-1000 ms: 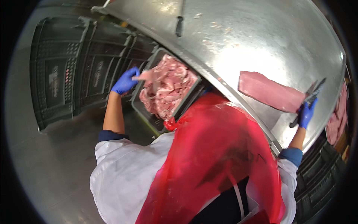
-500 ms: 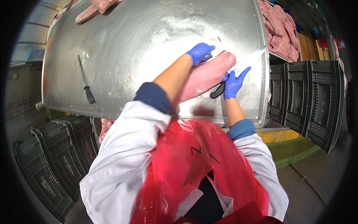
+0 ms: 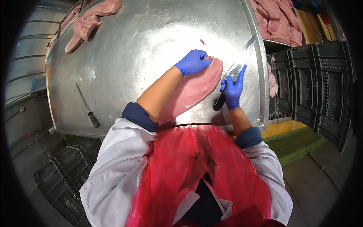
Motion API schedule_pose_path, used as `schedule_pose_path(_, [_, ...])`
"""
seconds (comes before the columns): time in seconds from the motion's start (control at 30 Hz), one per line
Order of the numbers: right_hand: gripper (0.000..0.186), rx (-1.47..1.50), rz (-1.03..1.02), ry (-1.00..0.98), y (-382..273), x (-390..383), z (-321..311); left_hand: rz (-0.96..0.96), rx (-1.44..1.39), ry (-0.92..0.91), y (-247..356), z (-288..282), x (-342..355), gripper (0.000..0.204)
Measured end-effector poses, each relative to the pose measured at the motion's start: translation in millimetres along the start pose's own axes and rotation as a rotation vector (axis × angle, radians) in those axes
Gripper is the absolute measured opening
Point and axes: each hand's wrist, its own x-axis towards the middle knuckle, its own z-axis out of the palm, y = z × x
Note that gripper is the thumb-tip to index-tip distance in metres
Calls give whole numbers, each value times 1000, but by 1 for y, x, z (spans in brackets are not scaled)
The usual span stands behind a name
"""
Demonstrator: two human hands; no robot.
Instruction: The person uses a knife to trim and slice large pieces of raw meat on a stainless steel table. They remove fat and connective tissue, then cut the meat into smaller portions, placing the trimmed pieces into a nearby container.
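Note:
A long pink piece of raw meat [image 3: 196, 89] lies slantwise on the metal table in front of me. My left hand [image 3: 194, 62], in a blue glove, is closed with its fingertips pinching the meat's far end. To the right of the meat, my blue-gloved right hand [image 3: 234, 91] grips the black handle of a knife [image 3: 247, 51]. Its index finger stretches out alongside the blade. The blade points away toward the table's right edge and stands apart from the meat.
A sharpening steel [image 3: 87, 108] lies at the table's left. More meat pieces [image 3: 85, 27] rest at its far left corner, and a small red scrap [image 3: 202, 41] lies beyond my left hand. Heaped meat [image 3: 280, 22] and dark crates [image 3: 312, 89] stand right of the metal table [image 3: 128, 56].
My left hand has shifted onto the meat's far end and now pinches it. The view has moved, showing more of the far left corner. My right hand still holds the knife.

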Motion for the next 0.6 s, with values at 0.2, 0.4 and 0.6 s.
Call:
schedule_pose_path(0.2, [79, -481, 153, -196, -72, 24, 36, 77, -74, 73, 21, 8, -21, 31])
schedule_pose_path(0.4, [76, -761, 416, -657, -116, -49, -11, 32, -172, 77, 12, 7, -14, 27])
schedule_pose_path(0.6, [72, -496, 492, -526, -63, 17, 19, 337, -151, -74, 51, 8, -27, 19])
